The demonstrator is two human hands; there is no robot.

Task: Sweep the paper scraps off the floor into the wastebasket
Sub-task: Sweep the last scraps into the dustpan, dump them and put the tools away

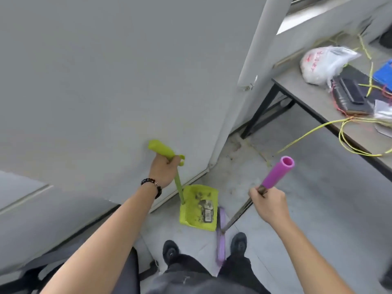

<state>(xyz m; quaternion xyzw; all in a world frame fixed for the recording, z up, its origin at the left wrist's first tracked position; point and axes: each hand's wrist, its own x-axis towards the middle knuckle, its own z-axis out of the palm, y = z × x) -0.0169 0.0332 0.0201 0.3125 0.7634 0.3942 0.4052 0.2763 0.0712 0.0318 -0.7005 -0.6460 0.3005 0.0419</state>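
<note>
Left hand (164, 169): closed around the upper end of the long handle of a lime-green plastic dustpan (188, 198), just below its grip. A dark bead bracelet (153, 184) sits on that wrist.

Right hand (269, 203): closed around the dark shaft of a broom, directly under its purple tubular grip (277, 174). The shaft slants down to a flat purple broom head (221, 238), which lies on the grey floor (307, 209) between two black shoes (170, 250).

Dustpan: resting on the floor at the foot of a grey wall panel (106, 71), mouth toward the broom head, which touches or nearly touches its right edge.

Paper scraps (206, 210): lying inside the dustpan pan, crumpled grey-white pieces, one bearing a barcode.

Right of frame: a grey-topped counter (307, 96) on black legs carries a white plastic bag (324, 62), a black flat device (350, 92) and loose yellow cables (347, 132) that hang over its edge.
</note>
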